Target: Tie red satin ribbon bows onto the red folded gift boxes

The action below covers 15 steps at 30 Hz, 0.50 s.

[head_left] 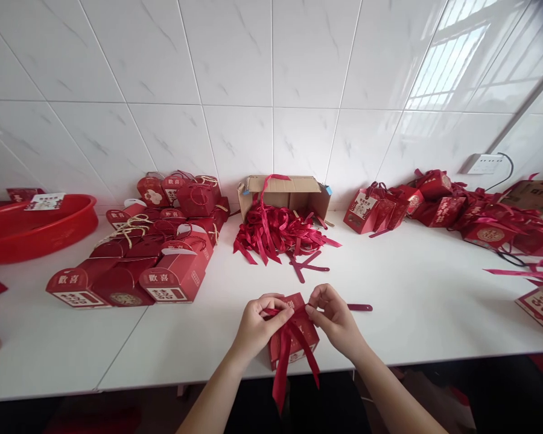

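A red gift box (pixel 308 333) with gold print stands at the table's front edge, between my two hands. Across its top runs a red ribbon (pixel 284 355), its two tails hanging down over the near side. My left hand (pixel 263 319) pinches the ribbon at the box's left, thumb against fingers. On the right, my right hand (pixel 332 316) has thumb and forefinger closed on the ribbon near the box's top edge. The fingers partly cover the loops, so the knot's shape is hard to make out. A dark red strip with a hole (pixel 361 307) lies just beyond my right hand.
Behind the box, a cardboard carton (pixel 294 184) on its side spills a heap of red ribbons (pixel 280 232). Stacked red boxes (pixel 174 274) stand at left, near a red plastic basin (pixel 67 232). More boxes (pixel 438 208) line the right, below a power strip (pixel 483 163).
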Available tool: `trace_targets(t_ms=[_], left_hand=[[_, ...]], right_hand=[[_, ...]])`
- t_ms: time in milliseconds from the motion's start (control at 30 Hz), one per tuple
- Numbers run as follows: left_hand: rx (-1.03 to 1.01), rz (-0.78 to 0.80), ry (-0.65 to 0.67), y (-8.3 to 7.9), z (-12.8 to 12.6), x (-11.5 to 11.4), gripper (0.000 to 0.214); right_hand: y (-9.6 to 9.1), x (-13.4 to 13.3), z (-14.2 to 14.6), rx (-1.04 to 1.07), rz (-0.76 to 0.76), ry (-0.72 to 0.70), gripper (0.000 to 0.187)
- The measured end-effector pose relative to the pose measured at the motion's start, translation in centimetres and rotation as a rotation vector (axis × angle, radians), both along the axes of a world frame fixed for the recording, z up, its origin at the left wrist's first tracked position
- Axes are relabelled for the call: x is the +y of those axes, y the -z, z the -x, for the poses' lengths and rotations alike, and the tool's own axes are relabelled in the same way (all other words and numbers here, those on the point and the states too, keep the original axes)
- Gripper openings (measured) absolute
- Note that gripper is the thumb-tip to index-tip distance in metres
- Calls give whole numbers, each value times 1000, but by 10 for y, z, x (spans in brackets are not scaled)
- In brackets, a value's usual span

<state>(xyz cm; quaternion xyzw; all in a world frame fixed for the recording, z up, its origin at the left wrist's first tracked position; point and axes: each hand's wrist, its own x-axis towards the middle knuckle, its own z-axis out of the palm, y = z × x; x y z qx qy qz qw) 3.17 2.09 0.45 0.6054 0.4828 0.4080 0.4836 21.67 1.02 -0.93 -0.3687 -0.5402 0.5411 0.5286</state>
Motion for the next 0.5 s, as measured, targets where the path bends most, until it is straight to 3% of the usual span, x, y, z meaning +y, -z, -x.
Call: trace_targets(t_ms=[500], left_hand=[[49, -64, 18, 8, 2, -1, 23]], right_hand=[[10, -1, -2, 7, -62, 100, 34]])
